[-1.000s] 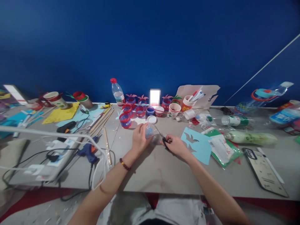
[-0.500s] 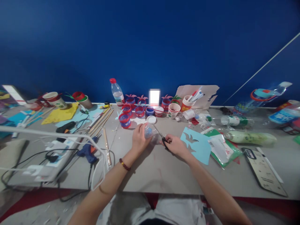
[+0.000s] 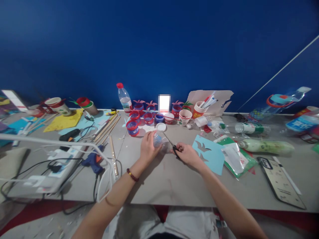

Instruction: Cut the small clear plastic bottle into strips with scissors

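Note:
My left hand (image 3: 148,146) is wrapped round a clear plastic bottle piece (image 3: 158,138) with a bluish patch on it. In my right hand (image 3: 185,153) are black-handled scissors (image 3: 175,150), their blades reaching up and left to the edge of the plastic. How far the blades are parted cannot be made out. Just behind the plastic lies a white round lid (image 3: 160,126). To the right of my right hand is a light blue paper sheet (image 3: 215,156) with leaf-like shapes cut out of it.
Small red and blue decorated cups (image 3: 132,128) stand along the wall near a red-capped bottle (image 3: 124,98). On the left are a glue gun (image 3: 93,161), a power strip (image 3: 53,174) and loose cables. Plastic bottles (image 3: 265,146) and a phone (image 3: 280,182) lie on the right.
Very little differs. My right hand and the scissors shift slightly, while my left hand keeps the plastic piece in nearly the same spot.

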Tool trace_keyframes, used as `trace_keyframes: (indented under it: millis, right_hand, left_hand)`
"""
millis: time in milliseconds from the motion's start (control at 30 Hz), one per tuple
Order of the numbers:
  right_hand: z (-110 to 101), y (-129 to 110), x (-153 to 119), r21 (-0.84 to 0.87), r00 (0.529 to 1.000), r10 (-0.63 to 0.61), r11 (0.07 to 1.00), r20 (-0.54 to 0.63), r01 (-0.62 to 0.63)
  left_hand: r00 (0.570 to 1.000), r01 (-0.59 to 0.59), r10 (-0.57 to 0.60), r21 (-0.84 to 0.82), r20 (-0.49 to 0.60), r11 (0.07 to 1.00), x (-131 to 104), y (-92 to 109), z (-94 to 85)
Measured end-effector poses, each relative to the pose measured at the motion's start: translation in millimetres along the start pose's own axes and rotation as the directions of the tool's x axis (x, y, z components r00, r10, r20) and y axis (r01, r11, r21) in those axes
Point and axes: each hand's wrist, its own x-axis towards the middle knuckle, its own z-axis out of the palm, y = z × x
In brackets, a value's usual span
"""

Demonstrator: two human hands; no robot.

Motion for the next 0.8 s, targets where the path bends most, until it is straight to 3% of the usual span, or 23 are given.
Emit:
trace_keyframes:
  millis: [800]
  right_hand:
    - [-13,12,6,-0.023,0.996,-0.094,0.995,0.006,0.094]
  left_hand:
    - [0.993,0.08,-0.068,-0.133,0.091,0.988,3,-1,-3.0]
